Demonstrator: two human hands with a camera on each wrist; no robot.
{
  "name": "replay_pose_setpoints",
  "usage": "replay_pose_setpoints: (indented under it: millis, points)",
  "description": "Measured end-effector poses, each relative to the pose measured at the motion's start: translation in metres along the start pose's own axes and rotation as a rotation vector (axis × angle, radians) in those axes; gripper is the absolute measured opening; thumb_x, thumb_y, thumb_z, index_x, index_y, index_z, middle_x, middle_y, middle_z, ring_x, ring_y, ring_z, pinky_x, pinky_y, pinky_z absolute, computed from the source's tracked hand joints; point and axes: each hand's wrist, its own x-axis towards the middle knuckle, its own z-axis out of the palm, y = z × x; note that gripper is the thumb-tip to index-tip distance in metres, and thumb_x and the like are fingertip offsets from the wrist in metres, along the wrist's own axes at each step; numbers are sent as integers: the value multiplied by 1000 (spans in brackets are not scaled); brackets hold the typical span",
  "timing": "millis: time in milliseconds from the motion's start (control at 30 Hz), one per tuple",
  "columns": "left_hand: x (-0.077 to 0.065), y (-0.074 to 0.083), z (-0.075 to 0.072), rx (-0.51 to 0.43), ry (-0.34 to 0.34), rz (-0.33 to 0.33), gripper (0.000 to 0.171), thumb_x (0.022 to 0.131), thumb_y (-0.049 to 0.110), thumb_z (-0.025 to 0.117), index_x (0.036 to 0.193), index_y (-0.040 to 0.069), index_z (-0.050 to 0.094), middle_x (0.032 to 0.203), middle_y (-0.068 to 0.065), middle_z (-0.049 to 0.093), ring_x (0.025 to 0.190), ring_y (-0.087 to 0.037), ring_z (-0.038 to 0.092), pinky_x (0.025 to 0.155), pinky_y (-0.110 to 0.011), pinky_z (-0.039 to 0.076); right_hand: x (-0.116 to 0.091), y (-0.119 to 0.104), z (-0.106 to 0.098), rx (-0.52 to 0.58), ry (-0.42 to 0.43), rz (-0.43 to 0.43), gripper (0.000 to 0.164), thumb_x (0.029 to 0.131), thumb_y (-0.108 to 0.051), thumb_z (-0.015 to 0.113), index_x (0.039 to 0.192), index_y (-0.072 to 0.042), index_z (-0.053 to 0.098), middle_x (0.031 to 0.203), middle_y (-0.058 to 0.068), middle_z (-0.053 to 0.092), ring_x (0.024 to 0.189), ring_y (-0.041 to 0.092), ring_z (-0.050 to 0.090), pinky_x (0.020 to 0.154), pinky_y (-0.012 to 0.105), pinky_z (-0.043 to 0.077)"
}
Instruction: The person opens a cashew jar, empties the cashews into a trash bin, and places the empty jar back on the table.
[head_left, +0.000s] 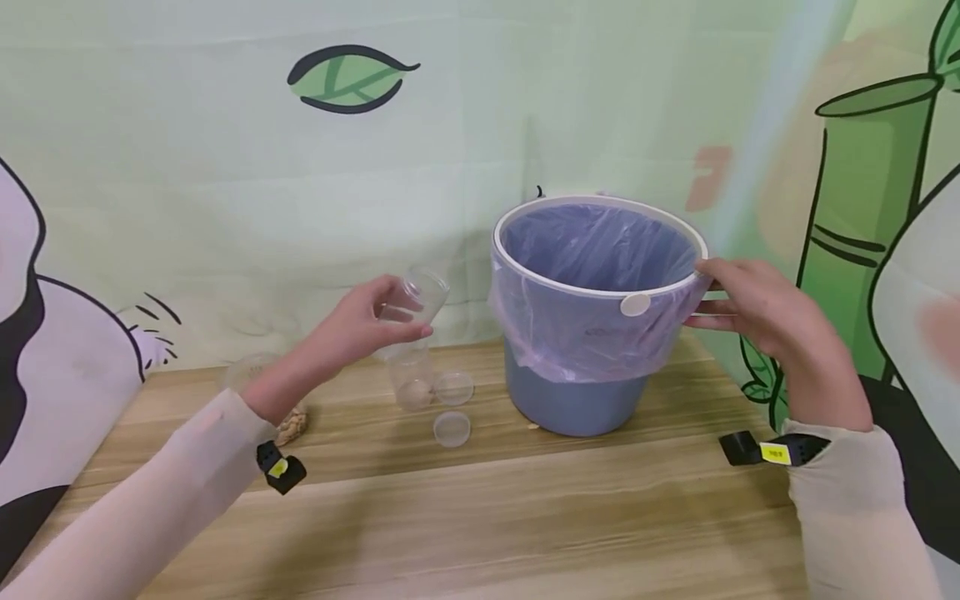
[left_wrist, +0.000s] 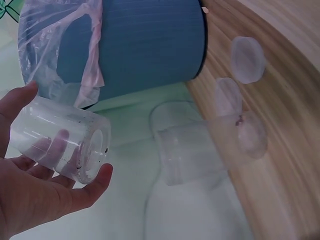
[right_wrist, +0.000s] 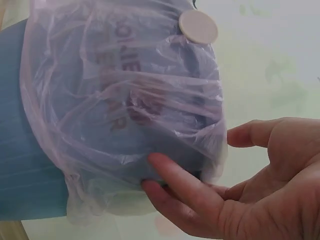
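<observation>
In the head view my left hand [head_left: 375, 317] grips a clear plastic jar [head_left: 426, 293], tilted and held above the table. Small dark specks dot the jar's base [left_wrist: 95, 150] in the left wrist view, and the thumb and fingers wrap its sides. At the right, my right hand [head_left: 772, 304] holds the rim of a blue trash bin [head_left: 577, 404], thumb at the white rim and fingers against the outside. A translucent pinkish bag [head_left: 592, 333] lines the bin and folds down over its outer wall.
A second clear jar [head_left: 408, 375] stands on the wooden table [head_left: 480, 517] below the left hand. Beside it lie two round clear lids [head_left: 454, 387]. Behind the left forearm, a clear container [head_left: 251, 367] is partly hidden near brown nuts [head_left: 292, 423]. A printed cloth [head_left: 465, 167] hangs behind.
</observation>
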Motion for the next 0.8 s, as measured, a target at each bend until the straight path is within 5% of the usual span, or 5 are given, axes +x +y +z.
replay_pose_setpoints:
  millis: [400, 633, 800]
  points:
    - [-22, -30, 1, 1, -2, -89, 63, 90, 38, 79, 134, 4, 50, 134, -16, 61, 125, -33, 59, 96, -48, 53, -15, -8, 18, -94, 20, -9, 70, 108, -38, 33, 153, 15, 20, 145, 24, 36, 88, 1, 65, 89, 28, 57]
    - [-38, -62, 15, 22, 29, -136, 59, 89, 42, 78, 130, 7, 53, 137, -16, 58, 133, -38, 51, 97, -54, 51, -16, -3, 20, -120, 43, -7, 72, 108, -40, 34, 153, 14, 20, 147, 23, 34, 94, 7, 64, 87, 28, 58]
    - [-47, -90, 29, -20, 74, -182, 61, 88, 39, 80, 135, 7, 56, 135, -18, 56, 128, -40, 50, 89, -47, 53, -15, 2, 20, -129, 43, -23, 71, 108, -42, 34, 151, 14, 25, 143, 22, 38, 92, 5, 64, 86, 28, 58]
